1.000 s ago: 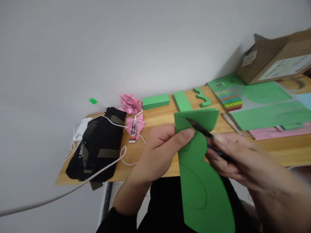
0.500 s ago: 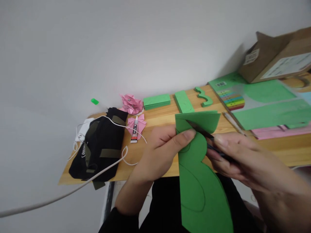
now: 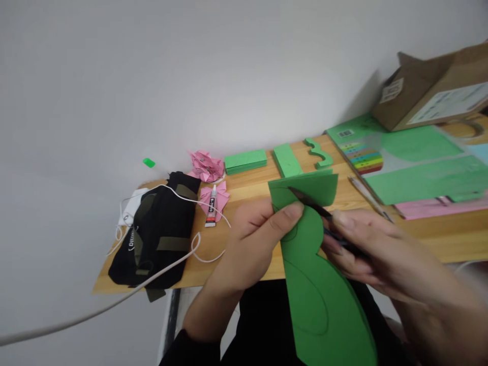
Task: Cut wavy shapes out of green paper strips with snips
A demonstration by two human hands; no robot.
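Observation:
My left hand [image 3: 259,239] pinches a folded sheet of green paper [image 3: 324,295] near its upper left edge, thumb on top. Curved pencil lines run over the paper, and its right side is cut into a wavy outline. In my right hand [image 3: 366,244] is a pair of dark scissors [image 3: 318,207], closed around the handles. The blades lie in the paper's upper part, just right of my left thumb, below a flap still joined at the left. My fingers partly hide the scissor handles.
On the wooden table [image 3: 244,190] lie stacked green strips [image 3: 246,161], a wavy green cutout [image 3: 319,153], a pink paper flower [image 3: 206,166] and a glue tube [image 3: 211,206]. A black bag [image 3: 163,234] and white cable [image 3: 152,277] are left; a cardboard box [image 3: 430,91] and pen [image 3: 369,198] are right.
The green paper has tilted slightly, its lower end swinging right and its top edge shifting left. Both hands keep their hold, and the scissors stay in the paper.

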